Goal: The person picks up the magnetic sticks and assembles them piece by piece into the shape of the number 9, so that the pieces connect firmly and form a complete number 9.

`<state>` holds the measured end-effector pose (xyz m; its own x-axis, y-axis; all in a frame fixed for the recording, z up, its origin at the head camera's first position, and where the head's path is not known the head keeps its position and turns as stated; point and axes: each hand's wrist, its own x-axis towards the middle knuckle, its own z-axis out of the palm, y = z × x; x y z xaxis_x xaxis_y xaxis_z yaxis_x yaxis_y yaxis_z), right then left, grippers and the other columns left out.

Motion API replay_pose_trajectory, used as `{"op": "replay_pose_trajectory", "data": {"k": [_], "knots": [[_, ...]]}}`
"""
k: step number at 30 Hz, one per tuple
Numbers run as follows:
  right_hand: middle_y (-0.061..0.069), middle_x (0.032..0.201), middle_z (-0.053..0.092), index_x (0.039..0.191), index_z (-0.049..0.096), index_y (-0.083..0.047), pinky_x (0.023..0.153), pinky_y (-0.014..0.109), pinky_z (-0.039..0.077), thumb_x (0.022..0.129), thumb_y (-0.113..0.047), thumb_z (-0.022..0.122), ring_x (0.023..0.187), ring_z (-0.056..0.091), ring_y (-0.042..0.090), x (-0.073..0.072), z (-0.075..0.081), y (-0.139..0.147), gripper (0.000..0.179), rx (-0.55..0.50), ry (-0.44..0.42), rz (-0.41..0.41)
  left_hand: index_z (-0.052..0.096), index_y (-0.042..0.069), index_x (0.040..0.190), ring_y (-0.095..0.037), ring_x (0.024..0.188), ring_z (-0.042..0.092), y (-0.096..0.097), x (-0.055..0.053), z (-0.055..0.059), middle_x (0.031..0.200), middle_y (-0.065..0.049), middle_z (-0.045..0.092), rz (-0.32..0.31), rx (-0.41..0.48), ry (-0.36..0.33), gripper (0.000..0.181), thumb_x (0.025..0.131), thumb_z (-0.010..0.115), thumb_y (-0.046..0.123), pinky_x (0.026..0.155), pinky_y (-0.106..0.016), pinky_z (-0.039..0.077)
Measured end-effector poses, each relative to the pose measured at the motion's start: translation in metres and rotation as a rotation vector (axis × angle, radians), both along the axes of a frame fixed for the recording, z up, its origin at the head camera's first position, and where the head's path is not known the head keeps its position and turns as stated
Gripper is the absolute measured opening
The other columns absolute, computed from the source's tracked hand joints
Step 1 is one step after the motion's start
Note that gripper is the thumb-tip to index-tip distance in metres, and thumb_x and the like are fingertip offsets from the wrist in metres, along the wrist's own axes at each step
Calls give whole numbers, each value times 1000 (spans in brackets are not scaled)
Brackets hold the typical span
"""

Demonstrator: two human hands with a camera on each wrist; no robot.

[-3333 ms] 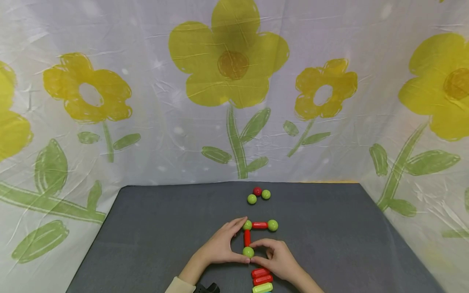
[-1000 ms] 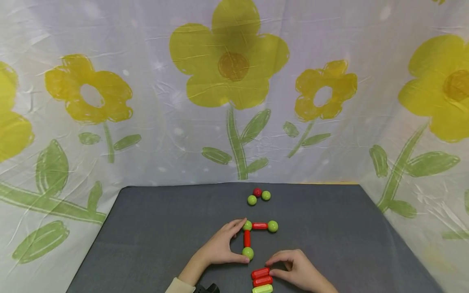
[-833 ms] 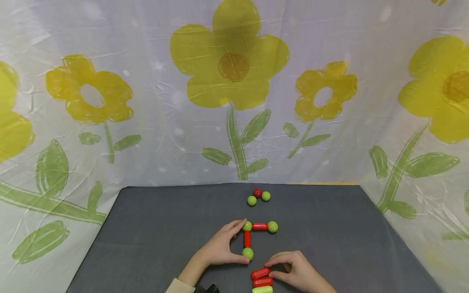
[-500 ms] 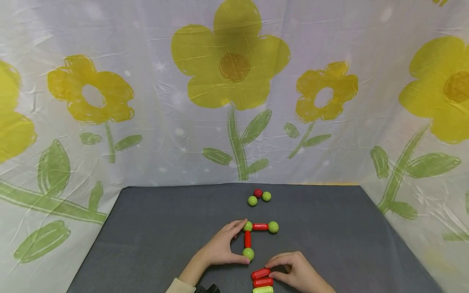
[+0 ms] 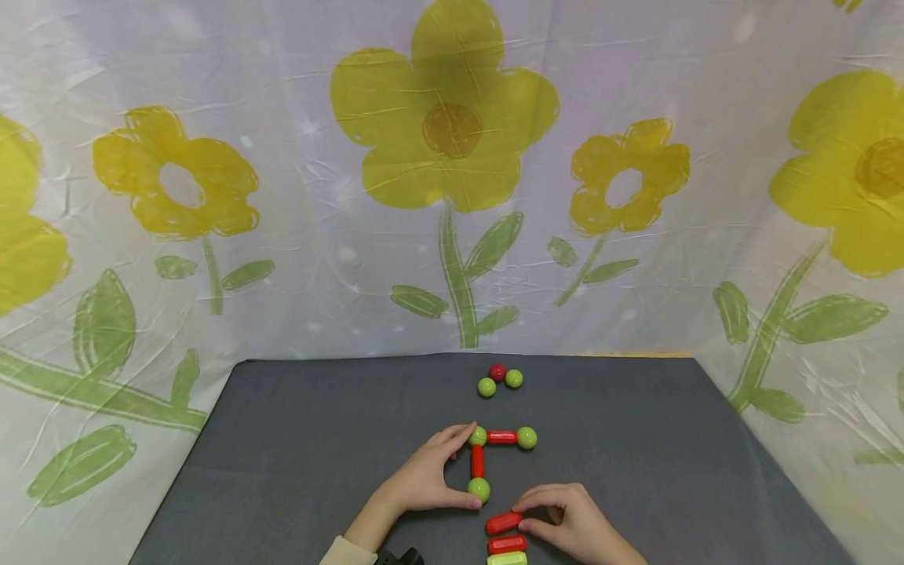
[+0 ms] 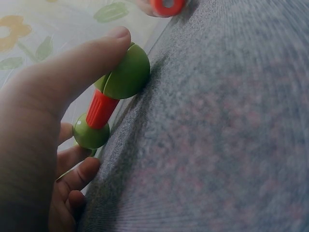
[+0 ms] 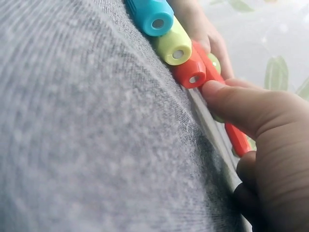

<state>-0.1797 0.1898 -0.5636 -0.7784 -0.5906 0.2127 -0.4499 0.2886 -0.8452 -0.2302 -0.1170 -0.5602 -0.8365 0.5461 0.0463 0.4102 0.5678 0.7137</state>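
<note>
In the head view my left hand (image 5: 424, 477) spans a corner of magnetic building pieces, thumb at the lower green ball (image 5: 479, 491) and fingertips at the upper green ball (image 5: 478, 436). A red magnetic rod (image 5: 477, 461) joins those two balls. Another red rod runs right from the upper one to a third green ball (image 5: 526, 438). Lower right, my right hand (image 5: 574, 519) pinches the right end of a loose red magnetic rod (image 5: 504, 523) between thumb and fingers. In the right wrist view, the thumb partly hides that rod.
Just below the pinched rod lie another red rod (image 5: 507, 544) and a yellow-green rod (image 5: 507, 559); a blue rod (image 7: 153, 17) shows in the right wrist view. Farther back, a red ball (image 5: 497, 373) and two green balls sit on the dark table (image 5: 318, 424).
My right hand has left the lower green ball and come down to the rods. In the last half second the pinched red rod has shifted slightly away from its neighbour. My left hand stays put.
</note>
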Motion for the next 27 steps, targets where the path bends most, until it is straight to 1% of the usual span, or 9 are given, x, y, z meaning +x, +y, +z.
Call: {"op": "replay_pose_trajectory", "data": {"k": [5, 10, 13, 16, 18, 20, 27], "knots": [[-4, 106, 80, 112, 83, -19, 48, 17, 38, 94, -30, 83, 53, 40, -6, 0, 1, -1, 21, -14, -26, -77, 31, 24, 170, -16, 130, 54, 0, 0, 0, 165, 4, 41, 4, -5, -1, 114, 80, 84, 70, 109, -52, 47], [-2, 102, 79, 111, 83, -20, 46, 18, 36, 92, -31, 85, 50, 38, -5, 1, 1, -2, 22, -9, -45, -174, 30, 24, 170, -21, 140, 49, 0, 0, 0, 166, 4, 40, 6, -6, -9, 114, 79, 83, 70, 113, -56, 45], [-1, 96, 77, 110, 83, -21, 46, 18, 35, 91, -30, 86, 49, 37, -4, 1, 2, -2, 21, -3, -71, -223, 31, 24, 170, -24, 144, 46, 0, 0, 1, 166, 3, 40, 7, -4, -13, 114, 79, 84, 70, 114, -58, 43], [-5, 81, 70, 110, 83, -23, 46, 18, 33, 91, -31, 86, 48, 35, -3, 1, 3, -3, 21, 11, -94, -256, 31, 23, 170, -24, 145, 46, 1, 0, 1, 166, 3, 40, 6, -5, -14, 114, 80, 84, 69, 114, -58, 43], [-9, 72, 62, 109, 83, -25, 46, 18, 33, 90, -33, 86, 47, 35, -2, 1, 3, -3, 21, 28, -99, -274, 31, 23, 170, -24, 145, 46, 1, 0, 1, 166, 3, 40, 6, -7, -17, 114, 80, 84, 70, 114, -59, 43], [-11, 66, 54, 108, 83, -26, 47, 18, 33, 90, -34, 86, 47, 34, -2, 1, 4, -3, 20, 42, -105, -291, 30, 24, 170, -24, 145, 46, 1, -1, 0, 166, 3, 40, 5, -9, -19, 114, 80, 84, 70, 114, -59, 43], [-10, 59, 49, 107, 83, -28, 47, 18, 32, 89, -33, 87, 46, 35, 0, 2, 6, -5, 19, 78, -135, -327, 29, 25, 170, -22, 141, 49, 0, -1, 0, 166, 3, 40, 0, -11, -18, 115, 80, 84, 69, 113, -56, 45]]}}
